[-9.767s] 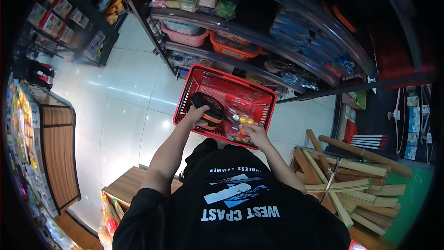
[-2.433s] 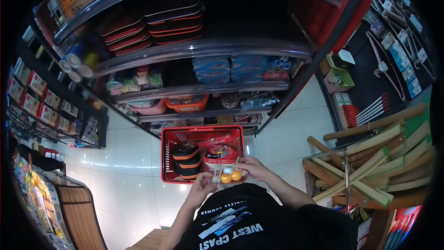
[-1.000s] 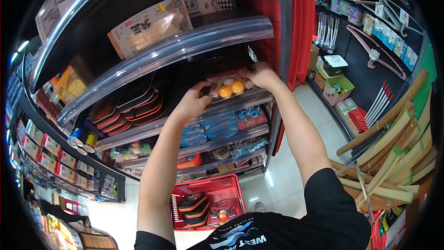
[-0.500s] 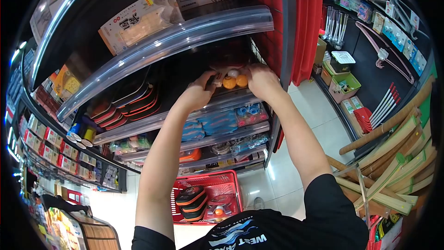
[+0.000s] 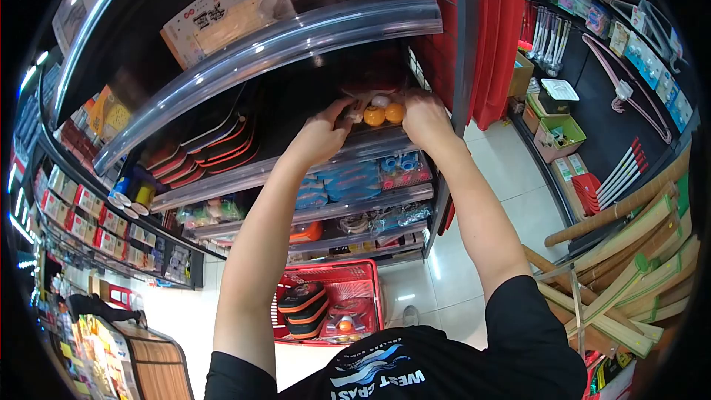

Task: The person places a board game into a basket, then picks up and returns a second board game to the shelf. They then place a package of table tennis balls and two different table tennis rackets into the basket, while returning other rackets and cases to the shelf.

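Observation:
Inside a dark shelf bay, my left hand [image 5: 324,135] and my right hand [image 5: 426,120] grip a table tennis set from either side, fingers closed at its edges. Two orange balls [image 5: 375,115] and a whitish one show at its near end. A dark reddish part behind the balls is mostly lost in shadow. Left of my hands, several black paddle cases with orange trim [image 5: 222,152] stand in a row on the same shelf.
Below the shelf, a red shopping basket [image 5: 376,304] holds paddle cases and another ball set. A clear plastic shelf lip [image 5: 296,41] runs above my hands, and a red side panel [image 5: 437,52] rises at the right. Wooden sticks [image 5: 629,267] jut out at lower right.
The head view has shifted slightly. Both hands keep their hold on the table tennis set, which appears a little farther right in the picture.

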Action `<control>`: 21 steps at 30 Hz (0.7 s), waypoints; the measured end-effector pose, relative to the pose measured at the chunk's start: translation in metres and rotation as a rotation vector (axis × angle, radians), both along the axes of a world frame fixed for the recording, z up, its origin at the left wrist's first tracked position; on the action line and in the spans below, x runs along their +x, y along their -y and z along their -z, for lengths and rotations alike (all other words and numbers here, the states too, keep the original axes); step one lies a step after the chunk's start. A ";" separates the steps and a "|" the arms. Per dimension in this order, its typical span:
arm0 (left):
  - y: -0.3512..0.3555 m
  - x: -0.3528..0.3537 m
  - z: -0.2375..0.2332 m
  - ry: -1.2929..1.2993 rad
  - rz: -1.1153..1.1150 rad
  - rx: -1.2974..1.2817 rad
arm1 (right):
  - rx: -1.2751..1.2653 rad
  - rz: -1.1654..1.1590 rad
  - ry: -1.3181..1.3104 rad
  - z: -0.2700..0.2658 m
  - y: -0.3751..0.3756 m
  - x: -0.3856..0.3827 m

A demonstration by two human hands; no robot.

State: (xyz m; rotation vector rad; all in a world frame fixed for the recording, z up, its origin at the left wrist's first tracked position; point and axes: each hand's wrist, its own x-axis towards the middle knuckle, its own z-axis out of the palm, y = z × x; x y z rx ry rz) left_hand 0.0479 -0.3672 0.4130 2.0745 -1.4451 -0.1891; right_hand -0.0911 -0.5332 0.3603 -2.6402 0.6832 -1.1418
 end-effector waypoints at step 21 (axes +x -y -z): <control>-0.316 -0.066 0.288 -0.561 -0.511 -0.323 | 1.041 -0.371 -0.214 0.238 -0.215 -0.090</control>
